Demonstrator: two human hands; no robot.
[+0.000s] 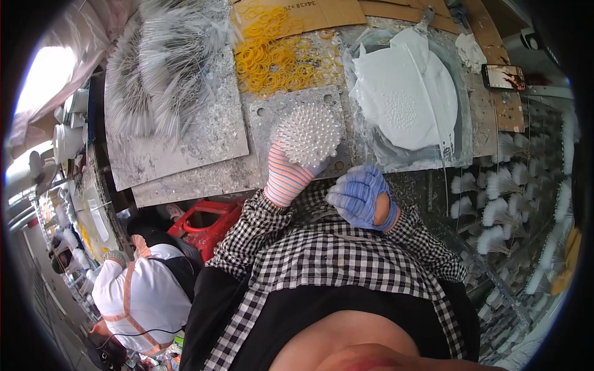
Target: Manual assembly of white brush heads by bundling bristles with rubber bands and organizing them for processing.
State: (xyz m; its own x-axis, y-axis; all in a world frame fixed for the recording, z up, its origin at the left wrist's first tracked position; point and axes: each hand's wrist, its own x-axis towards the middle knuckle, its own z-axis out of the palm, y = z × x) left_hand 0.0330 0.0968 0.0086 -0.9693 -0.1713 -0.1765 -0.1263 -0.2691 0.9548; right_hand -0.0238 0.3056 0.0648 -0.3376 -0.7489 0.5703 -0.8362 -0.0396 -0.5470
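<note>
My left hand (288, 177), in an orange-and-white striped glove, is closed around a bundle of thin strands (307, 133). The bundle's rounded top faces up and is covered with small white dots at the strand tips; its lower end is hidden. Close to my body on the right, my right hand (359, 195) wears a blue striped glove. Its fingers are curled together, and whatever they may hold is hidden. Under the bundle lies a grey square plate (263, 127) with holes near its corners. To its right, thick white paste (427, 93) bears a dimpled patch.
Fine clear strands (176, 68) lie heaped on a board at the left. Yellow rubber bands (266, 65) are scattered behind the plate. A phone (502, 76) lies at the far right. White-tipped bundles (504, 182) stand below right. A red stool (207, 226) and another person (145, 290) are at left.
</note>
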